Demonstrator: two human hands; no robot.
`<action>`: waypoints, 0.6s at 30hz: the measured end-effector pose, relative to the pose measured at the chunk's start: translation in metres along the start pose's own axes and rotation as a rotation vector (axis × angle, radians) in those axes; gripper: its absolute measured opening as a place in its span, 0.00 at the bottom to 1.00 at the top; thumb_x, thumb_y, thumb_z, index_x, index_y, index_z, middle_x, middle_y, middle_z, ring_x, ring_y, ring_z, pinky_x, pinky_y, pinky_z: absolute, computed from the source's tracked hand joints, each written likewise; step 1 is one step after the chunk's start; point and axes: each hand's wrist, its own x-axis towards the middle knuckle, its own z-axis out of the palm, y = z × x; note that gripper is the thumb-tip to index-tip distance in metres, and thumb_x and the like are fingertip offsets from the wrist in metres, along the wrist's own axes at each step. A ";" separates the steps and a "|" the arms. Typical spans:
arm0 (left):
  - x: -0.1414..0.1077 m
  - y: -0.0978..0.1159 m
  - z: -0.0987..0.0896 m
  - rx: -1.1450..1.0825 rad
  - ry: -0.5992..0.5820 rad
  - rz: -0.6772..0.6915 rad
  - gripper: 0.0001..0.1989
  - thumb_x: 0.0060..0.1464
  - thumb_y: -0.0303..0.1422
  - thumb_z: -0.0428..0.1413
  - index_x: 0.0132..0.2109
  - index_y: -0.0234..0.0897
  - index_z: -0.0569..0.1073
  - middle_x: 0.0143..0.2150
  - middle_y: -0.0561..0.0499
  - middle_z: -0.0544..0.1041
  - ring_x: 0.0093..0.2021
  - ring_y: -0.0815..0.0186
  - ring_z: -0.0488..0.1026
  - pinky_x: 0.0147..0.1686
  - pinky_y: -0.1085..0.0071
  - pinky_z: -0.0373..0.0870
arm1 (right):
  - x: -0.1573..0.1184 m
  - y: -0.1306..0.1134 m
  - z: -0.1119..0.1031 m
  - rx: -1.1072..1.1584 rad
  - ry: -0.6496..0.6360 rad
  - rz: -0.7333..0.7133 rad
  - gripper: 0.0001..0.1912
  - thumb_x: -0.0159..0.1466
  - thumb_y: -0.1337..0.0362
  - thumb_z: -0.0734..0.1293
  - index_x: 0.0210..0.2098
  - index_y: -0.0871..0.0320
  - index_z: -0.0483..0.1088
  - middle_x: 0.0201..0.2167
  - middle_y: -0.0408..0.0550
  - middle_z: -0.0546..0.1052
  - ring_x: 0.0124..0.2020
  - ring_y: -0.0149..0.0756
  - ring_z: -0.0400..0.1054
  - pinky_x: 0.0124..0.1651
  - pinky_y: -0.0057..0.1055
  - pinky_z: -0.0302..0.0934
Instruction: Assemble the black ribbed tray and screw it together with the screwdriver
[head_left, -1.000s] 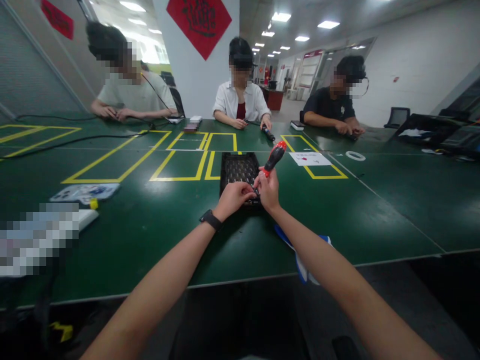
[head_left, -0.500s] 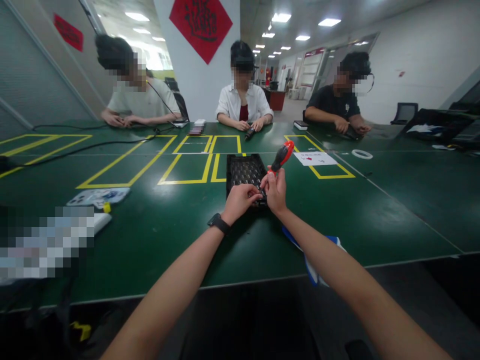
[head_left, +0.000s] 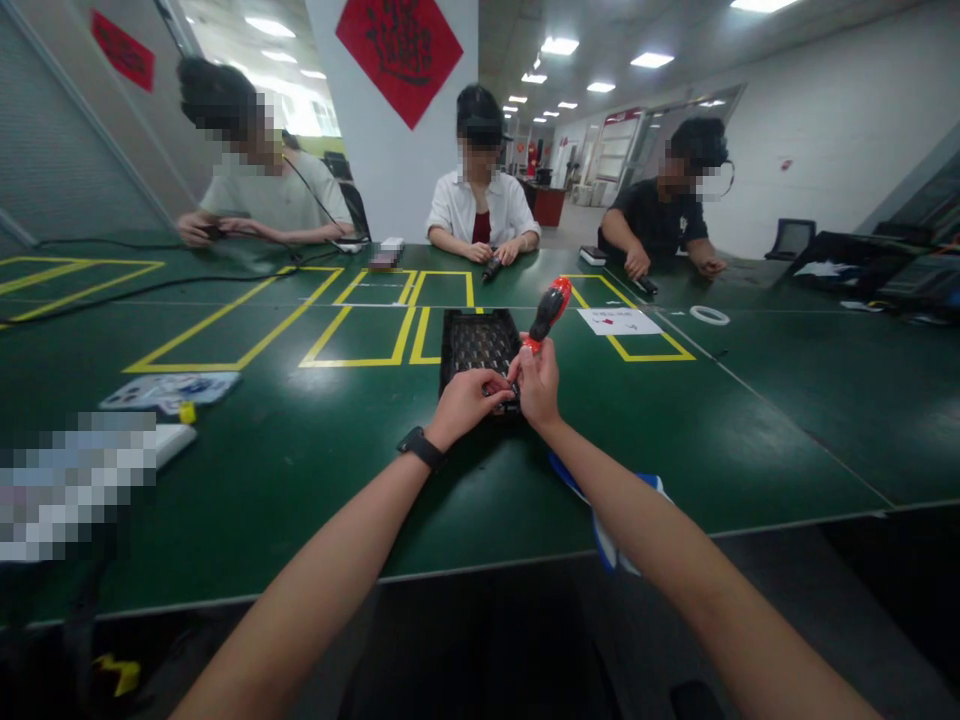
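Observation:
A black bit case (head_left: 480, 340) with rows of small metal pieces lies on the green table in front of me. Held in my right hand (head_left: 538, 385) is a screwdriver (head_left: 549, 312) with a red and black handle, its handle end pointing up and its lower end hidden by the fingers. My left hand (head_left: 474, 402), with a dark band on the wrist, reaches over the near part of the case. Its thumb and fingers are pinched close to the right fingertips, and whatever they hold is too small to make out.
A blue and white cloth (head_left: 606, 525) hangs at the table's front edge under my right forearm. A patterned phone-like item (head_left: 171, 390) lies to the left. Further off are a paper sheet (head_left: 619, 321) and a white ring (head_left: 709, 315). Three people sit across the table.
The view has turned slightly to the right. Both hands stay at the case in nearly the same pose. Across the table, the right-hand person's hands have moved apart.

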 end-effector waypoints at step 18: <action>0.000 0.003 -0.002 0.107 -0.043 0.043 0.08 0.51 0.36 0.58 0.32 0.35 0.72 0.29 0.52 0.75 0.29 0.67 0.69 0.31 0.73 0.61 | -0.002 0.000 0.003 0.019 -0.047 0.004 0.16 0.65 0.53 0.57 0.47 0.55 0.61 0.17 0.34 0.66 0.16 0.23 0.56 0.22 0.21 0.52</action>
